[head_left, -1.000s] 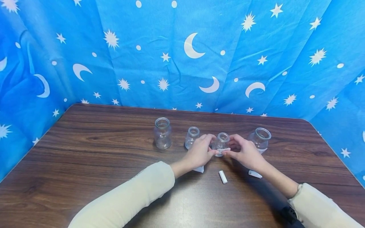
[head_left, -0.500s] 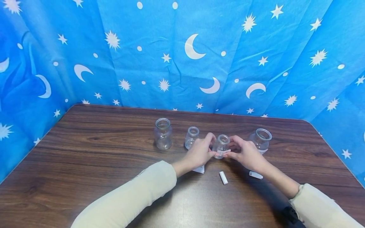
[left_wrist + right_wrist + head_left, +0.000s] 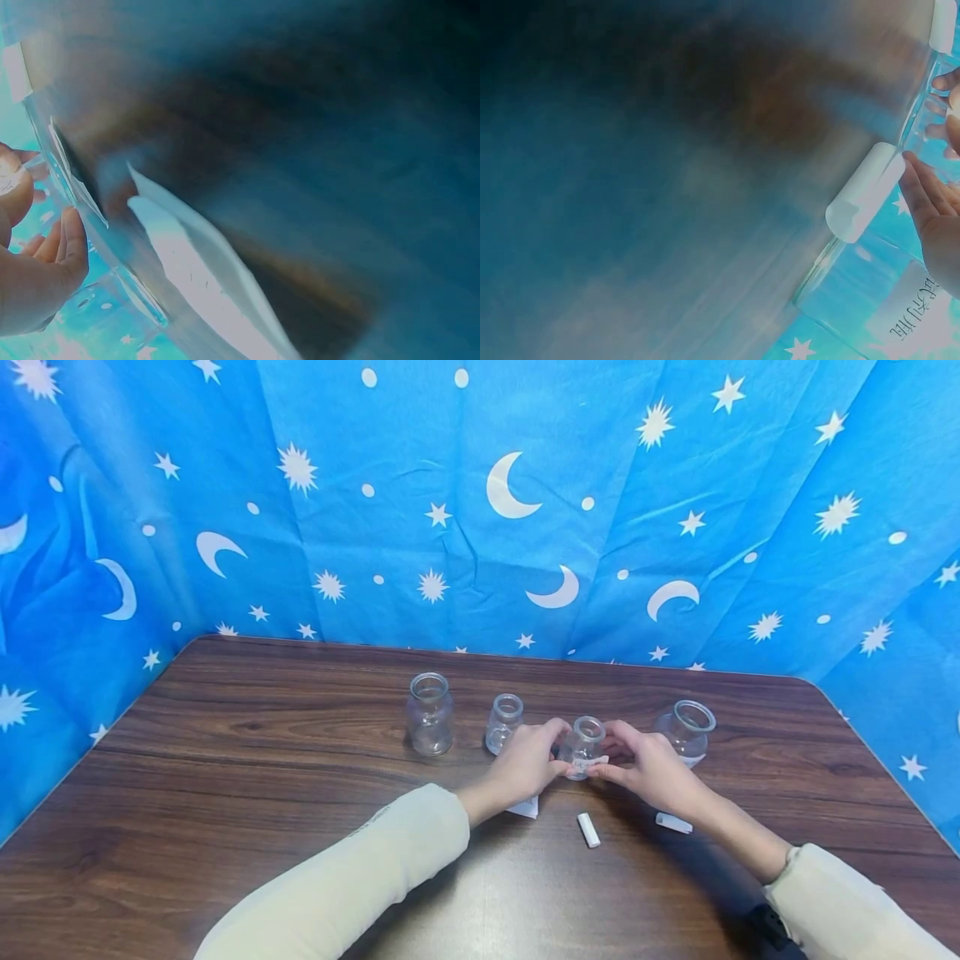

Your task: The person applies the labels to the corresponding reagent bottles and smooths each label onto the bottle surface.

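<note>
A small clear glass jar (image 3: 587, 742) stands upright between both hands in the head view. My left hand (image 3: 527, 760) holds its left side, fingers bent behind and thumb at the front. From the other side my right hand (image 3: 654, 765) holds it, its thumb against a white paper label (image 3: 587, 763) low on the glass. One end of the label sticks out toward the right thumb. The left wrist view catches the left hand (image 3: 45, 281) at the jar, and the right wrist view has the right hand (image 3: 941, 225) at its edge.
Left of the hands stand a tall jar (image 3: 431, 718) and a second small jar (image 3: 502, 725). A round jar (image 3: 686, 732) stands right; its label (image 3: 911, 304) bears handwriting. Folded white paper (image 3: 527, 807), a short white stick-like piece (image 3: 588, 830) and another white piece (image 3: 673, 822) lie nearer.
The jar and both hands have come slightly nearer, partly as the whole view shifted down. The label lies flatter against the glass than a second ago. Both hands keep their hold.
</note>
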A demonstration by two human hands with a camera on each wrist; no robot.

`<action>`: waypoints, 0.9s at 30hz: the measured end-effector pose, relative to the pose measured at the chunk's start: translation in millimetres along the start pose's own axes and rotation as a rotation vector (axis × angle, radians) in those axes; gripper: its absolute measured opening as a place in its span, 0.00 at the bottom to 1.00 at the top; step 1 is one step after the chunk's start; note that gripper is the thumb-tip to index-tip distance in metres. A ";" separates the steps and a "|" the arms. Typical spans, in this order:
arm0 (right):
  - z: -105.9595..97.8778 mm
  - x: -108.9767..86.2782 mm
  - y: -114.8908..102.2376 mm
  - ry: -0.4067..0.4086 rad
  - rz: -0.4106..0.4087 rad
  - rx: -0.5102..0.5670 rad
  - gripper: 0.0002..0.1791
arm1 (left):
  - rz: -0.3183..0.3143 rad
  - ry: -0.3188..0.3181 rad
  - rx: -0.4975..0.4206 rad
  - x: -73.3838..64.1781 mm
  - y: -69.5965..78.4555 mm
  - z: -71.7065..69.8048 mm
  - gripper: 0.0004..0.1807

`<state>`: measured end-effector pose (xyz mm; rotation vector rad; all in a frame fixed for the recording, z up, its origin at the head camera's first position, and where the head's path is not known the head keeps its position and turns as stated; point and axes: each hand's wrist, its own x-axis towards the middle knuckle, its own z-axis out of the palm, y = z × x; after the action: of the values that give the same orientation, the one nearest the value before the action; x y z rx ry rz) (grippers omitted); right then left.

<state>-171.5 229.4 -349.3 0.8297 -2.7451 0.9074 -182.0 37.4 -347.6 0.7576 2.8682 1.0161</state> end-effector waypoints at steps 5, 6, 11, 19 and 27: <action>-0.4 -0.1 0.6 -0.004 -0.038 -0.011 0.22 | -0.007 -0.021 0.024 0.2 1.0 0.1 0.23; -0.4 0.1 0.6 -0.004 -0.045 -0.015 0.22 | -0.006 -0.021 0.027 0.1 1.1 0.2 0.23; 1.0 1.9 0.2 -0.006 -0.077 -0.035 0.23 | 0.009 -0.006 0.026 -0.2 0.7 0.2 0.23; 0.1 4.8 2.0 0.000 -0.118 -0.080 0.21 | 0.021 0.009 0.020 0.9 0.8 0.7 0.23; -0.9 5.0 5.5 0.001 -0.152 -0.098 0.17 | -0.025 -0.042 -0.068 4.3 -0.1 -1.3 0.25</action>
<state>-178.8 231.3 -349.9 1.0022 -2.6571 0.7379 -186.0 38.5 -346.0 0.7277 2.7852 1.0750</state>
